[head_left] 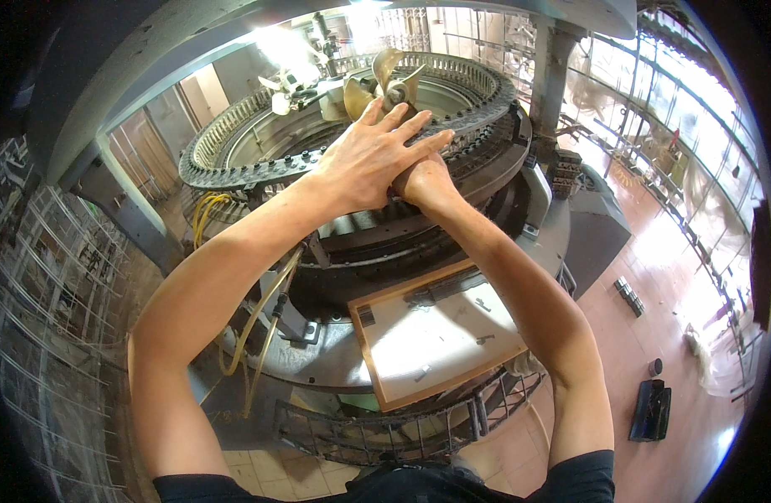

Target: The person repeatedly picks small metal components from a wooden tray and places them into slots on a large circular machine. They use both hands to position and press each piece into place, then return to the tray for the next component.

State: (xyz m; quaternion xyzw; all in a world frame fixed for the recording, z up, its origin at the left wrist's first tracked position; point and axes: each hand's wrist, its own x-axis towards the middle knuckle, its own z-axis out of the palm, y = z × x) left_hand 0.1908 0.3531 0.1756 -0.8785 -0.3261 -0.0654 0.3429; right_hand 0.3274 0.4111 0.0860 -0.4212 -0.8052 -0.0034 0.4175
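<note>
Both arms reach forward to the near rim of a large circular knitting machine (259, 173). My left hand (364, 159) lies over the rim, palm down, its fingers spread apart and pointing away from me. Whatever is under its palm cannot be seen. My right hand (427, 178) is tucked against and partly beneath the left one at the same spot. Its fingers are mostly hidden, so I cannot make out whether they hold anything. Just beyond my fingertips stands a fan with brass-coloured blades (387, 74).
A wood-framed white tray (410, 339) with several small metal parts rests on the machine's lower ledge. Yellow hoses (268, 318) hang to its left. A grey post (549, 80) rises at the back right. A black open case (651, 411) lies on the tiled floor.
</note>
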